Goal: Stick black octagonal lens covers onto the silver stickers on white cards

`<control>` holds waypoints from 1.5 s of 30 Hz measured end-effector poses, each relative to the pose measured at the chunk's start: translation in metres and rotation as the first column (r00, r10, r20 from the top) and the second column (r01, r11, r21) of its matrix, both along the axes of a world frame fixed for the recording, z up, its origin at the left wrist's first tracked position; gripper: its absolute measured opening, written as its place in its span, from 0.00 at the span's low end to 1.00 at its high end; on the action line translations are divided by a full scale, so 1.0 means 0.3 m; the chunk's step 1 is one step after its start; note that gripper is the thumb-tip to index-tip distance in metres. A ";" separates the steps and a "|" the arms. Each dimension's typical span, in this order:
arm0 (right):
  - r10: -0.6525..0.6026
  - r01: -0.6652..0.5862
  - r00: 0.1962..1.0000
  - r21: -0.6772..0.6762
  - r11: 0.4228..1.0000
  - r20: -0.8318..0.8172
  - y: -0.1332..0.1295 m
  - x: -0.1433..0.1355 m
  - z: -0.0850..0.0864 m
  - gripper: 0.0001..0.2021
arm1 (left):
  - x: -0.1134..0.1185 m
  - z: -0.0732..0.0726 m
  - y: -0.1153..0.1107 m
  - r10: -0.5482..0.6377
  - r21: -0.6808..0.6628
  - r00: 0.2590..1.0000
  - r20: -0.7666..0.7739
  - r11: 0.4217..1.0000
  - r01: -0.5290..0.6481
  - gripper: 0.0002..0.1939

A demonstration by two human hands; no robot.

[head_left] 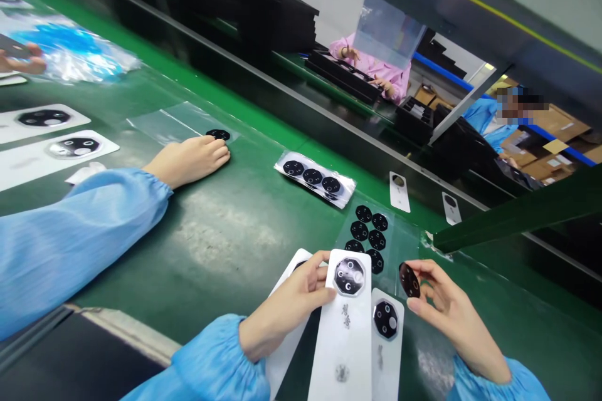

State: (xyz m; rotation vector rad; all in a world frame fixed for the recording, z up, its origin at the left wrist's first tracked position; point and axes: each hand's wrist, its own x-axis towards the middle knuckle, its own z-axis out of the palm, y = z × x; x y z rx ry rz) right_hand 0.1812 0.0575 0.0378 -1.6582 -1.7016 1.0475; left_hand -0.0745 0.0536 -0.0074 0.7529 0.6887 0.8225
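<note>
A green desk (221, 232) stretches beneath my work, with a person in pink (399, 81) and cardboard boxes (557, 122) beyond it. I place everything by the white panel (345, 338) I'm holding up. Far to its left, two similar panels (32, 163) lie near a crinkled clear bag (117, 62). Closer, left of my panel and beyond it, a co-worker's hand (195, 156) has its fingers over a black disc (217, 135) on a clear film (169, 122).

Just left of my panel, another panel (285, 335) lies partly hidden. My left hand (286, 307) is closed on my panel's left edge, thumb over the front, fingers behind. Beyond its top sits a white pack of black discs (313, 177); nearer its top, a clear sheet (404, 238) carries black octagonal pieces (361, 230). A further panel (388, 338) lies just to its right.

Right of that, apart from my panel, my right hand (446, 310) pinches a dark octagonal piece (409, 280) between thumb and fingertips, the other fingers loosely curled.
</note>
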 end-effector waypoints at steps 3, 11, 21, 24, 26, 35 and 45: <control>0.009 -0.009 1.000 0.005 1.000 0.015 0.012 -0.006 -0.002 0.21 | -0.001 -0.002 0.010 0.028 -0.006 1.000 -0.007 1.000 -0.028 0.18; 0.026 -0.024 0.998 -0.023 0.999 0.062 0.035 -0.012 -0.002 0.22 | -0.006 -0.016 0.022 0.049 -0.014 0.998 0.032 0.999 -0.048 0.21; 0.062 -0.060 0.996 -0.037 0.998 0.069 0.057 0.009 -0.015 0.22 | -0.005 -0.016 0.024 0.063 -0.033 0.996 0.056 0.998 -0.062 0.21; 0.057 -0.054 0.996 -0.049 0.997 0.070 0.056 0.011 -0.016 0.22 | -0.005 -0.013 0.024 0.060 -0.037 0.998 0.036 0.998 -0.059 0.21; 0.055 -0.051 0.996 -0.054 0.997 0.066 0.055 0.010 -0.016 0.22 | -0.005 -0.012 0.024 0.055 -0.037 0.998 0.027 0.998 -0.054 0.20; 0.095 -0.093 0.989 -0.023 0.995 0.113 0.048 -0.001 0.003 0.21 | -0.001 -0.005 0.020 0.036 -0.025 0.999 0.024 0.999 -0.035 0.21; 0.204 -0.261 0.931 0.162 0.952 0.304 0.020 -0.025 -0.003 0.17 | 0.010 0.008 0.013 0.019 -0.027 1.000 0.019 0.999 -0.019 0.22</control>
